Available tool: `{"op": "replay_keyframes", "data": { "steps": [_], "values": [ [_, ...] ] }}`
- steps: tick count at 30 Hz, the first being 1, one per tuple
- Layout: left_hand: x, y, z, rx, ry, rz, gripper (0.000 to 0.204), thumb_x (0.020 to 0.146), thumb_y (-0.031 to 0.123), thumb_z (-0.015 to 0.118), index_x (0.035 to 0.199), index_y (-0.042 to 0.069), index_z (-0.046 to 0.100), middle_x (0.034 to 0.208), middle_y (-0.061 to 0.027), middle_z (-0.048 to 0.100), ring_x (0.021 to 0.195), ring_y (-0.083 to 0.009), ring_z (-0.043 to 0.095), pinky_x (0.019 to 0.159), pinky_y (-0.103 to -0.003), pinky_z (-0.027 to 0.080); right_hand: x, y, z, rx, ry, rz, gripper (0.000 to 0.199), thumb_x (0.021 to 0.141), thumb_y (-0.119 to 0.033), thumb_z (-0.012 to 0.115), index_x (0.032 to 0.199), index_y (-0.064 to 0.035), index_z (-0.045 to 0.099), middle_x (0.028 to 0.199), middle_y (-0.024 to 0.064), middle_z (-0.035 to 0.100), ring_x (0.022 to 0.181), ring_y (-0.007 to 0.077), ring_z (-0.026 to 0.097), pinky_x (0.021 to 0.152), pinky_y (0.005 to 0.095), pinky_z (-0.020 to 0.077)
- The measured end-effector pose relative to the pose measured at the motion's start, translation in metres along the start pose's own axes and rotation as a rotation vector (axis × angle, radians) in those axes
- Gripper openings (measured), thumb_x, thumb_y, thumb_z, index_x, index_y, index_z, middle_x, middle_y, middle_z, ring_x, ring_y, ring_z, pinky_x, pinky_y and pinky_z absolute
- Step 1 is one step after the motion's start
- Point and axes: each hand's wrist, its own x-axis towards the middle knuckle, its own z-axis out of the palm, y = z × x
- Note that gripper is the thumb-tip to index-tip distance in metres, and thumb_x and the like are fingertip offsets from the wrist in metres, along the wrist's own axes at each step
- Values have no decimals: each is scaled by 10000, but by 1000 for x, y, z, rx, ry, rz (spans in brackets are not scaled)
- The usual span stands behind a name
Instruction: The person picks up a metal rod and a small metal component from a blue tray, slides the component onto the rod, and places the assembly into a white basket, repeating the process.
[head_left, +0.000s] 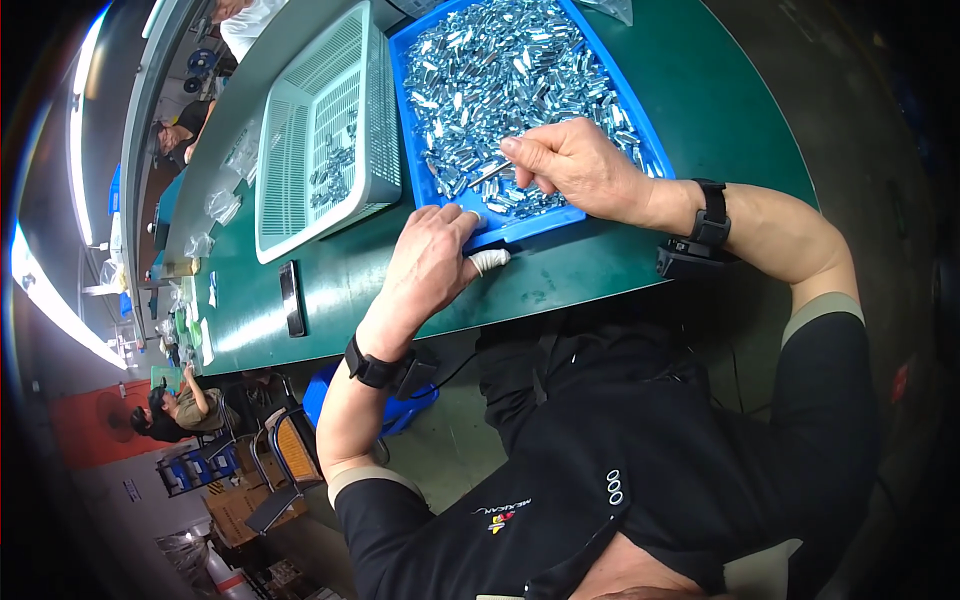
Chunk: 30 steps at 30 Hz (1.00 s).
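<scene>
A blue tray (545, 224) full of small shiny metal pieces (500, 75) sits on the green table. My left hand (425, 260) grips its near left corner, fingers over the rim and the thumb, wrapped in white tape, on the outside. Over the tray's near part, my right hand (590, 172) is closed on a thin metal rod (490, 175) between thumb and fingers. The rod points down and left, its tip close to the pieces. Blue tray bottom shows between my hands. What the curled right fingers cover is hidden.
Left of the tray stands a pale green plastic basket (383, 130) with a small heap of metal pieces (335, 175). A flat black object (292, 298) lies on the green table (440, 320) near its edge. Clear plastic bags (223, 205) lie farther left. Other people sit beyond.
</scene>
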Motion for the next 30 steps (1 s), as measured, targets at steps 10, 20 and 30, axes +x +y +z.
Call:
{"op": "replay_keyframes", "data": {
  "steps": [10, 20, 30],
  "values": [
    [-3, -3, -8, 157, -39, 33, 273, 728, 169, 836, 895, 47, 658, 873, -116, 587, 925, -327, 593, 932, -454, 454, 1, 1, -2, -44, -9, 2, 464, 1041, -375, 602, 767, -21, 728, 586, 20, 607, 554, 74, 541, 526, 265, 433],
    [-12, -16, -11, -16, -39, 33, 326, 706, 75, 815, 969, 45, 624, 888, -125, 621, 906, -345, 573, 888, -442, 457, 1, -1, -2, -65, -28, -8, 457, 1035, -372, 610, 769, -21, 731, 581, 32, 608, 556, 84, 554, 522, 275, 441],
    [-10, -17, -17, -108, -10, 48, 350, 736, 122, 816, 1057, 48, 698, 885, -108, 602, 901, -328, 559, 867, -428, 462, 1, 4, -2, -65, -24, -1, 455, 1034, -382, 608, 790, -22, 741, 616, 37, 637, 587, 86, 575, 551, 275, 459]
  ]
}}
